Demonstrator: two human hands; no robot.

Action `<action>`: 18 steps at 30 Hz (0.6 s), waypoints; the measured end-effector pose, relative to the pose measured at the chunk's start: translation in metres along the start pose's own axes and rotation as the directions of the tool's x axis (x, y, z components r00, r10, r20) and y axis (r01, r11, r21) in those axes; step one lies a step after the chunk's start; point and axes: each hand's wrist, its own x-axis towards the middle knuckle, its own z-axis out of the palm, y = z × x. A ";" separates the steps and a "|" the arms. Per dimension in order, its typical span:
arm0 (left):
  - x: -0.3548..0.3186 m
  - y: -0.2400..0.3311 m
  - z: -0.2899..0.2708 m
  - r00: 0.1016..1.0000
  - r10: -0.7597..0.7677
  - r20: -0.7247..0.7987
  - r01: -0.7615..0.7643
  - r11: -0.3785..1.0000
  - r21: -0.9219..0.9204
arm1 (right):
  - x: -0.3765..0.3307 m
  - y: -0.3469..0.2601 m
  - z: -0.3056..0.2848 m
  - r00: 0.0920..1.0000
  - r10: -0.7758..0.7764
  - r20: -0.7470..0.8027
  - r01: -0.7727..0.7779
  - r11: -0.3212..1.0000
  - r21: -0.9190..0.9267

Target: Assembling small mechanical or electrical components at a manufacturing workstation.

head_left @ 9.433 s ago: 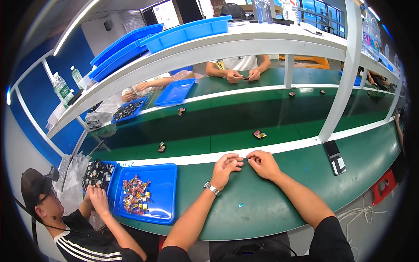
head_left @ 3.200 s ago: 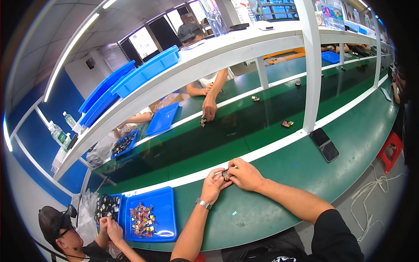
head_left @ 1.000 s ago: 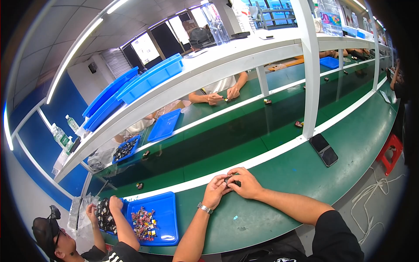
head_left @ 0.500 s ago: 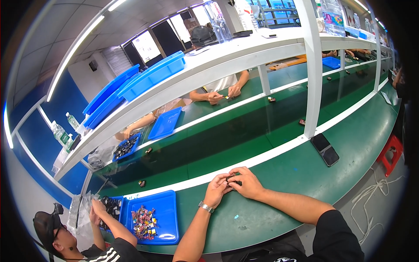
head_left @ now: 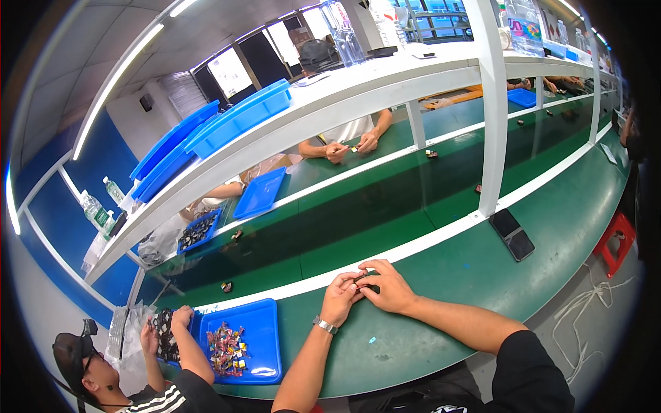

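My left hand (head_left: 339,297), with a metal-banded watch on its wrist, is closed over the green worktop (head_left: 441,275). Its thumb and fingers pinch a small dark part (head_left: 361,281), mostly hidden by fingers. My right hand (head_left: 387,289) meets it from the other side, thumb and forefinger bent against the same part. What kind of part it is cannot be made out. Left of my forearm lies a blue tray (head_left: 270,344) holding a heap of small parts (head_left: 227,349) in red, yellow and white.
A dark phone (head_left: 512,235) lies right of my hands, near a white post (head_left: 491,103). A belt (head_left: 330,241) carries small parts beyond the white rail. At left a co-worker (head_left: 96,372) reaches into black parts (head_left: 167,334). Another person's hands (head_left: 352,146) work across the belt.
Parts on the belt have shifted slightly right. The co-worker's hands at left have come apart, one now over the black parts. My hands stay together, the right fingers slightly raised.
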 end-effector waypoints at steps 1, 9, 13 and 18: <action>0.000 0.000 0.000 1.000 -0.002 0.004 0.002 1.000 0.002 | -0.001 0.001 0.001 1.000 0.005 -0.006 -0.005 1.000 0.008; -0.001 -0.001 0.003 1.000 0.007 -0.018 -0.007 1.000 -0.028 | -0.002 0.009 0.004 0.999 0.045 -0.011 -0.044 0.995 0.087; -0.001 -0.004 0.006 0.998 0.023 -0.058 -0.022 1.000 0.015 | 0.002 0.009 0.003 0.997 0.064 0.031 -0.067 0.992 0.111; 0.000 -0.003 0.008 0.998 0.056 -0.039 -0.057 0.998 -0.015 | 0.004 0.004 -0.006 0.998 0.033 0.048 -0.038 0.993 0.111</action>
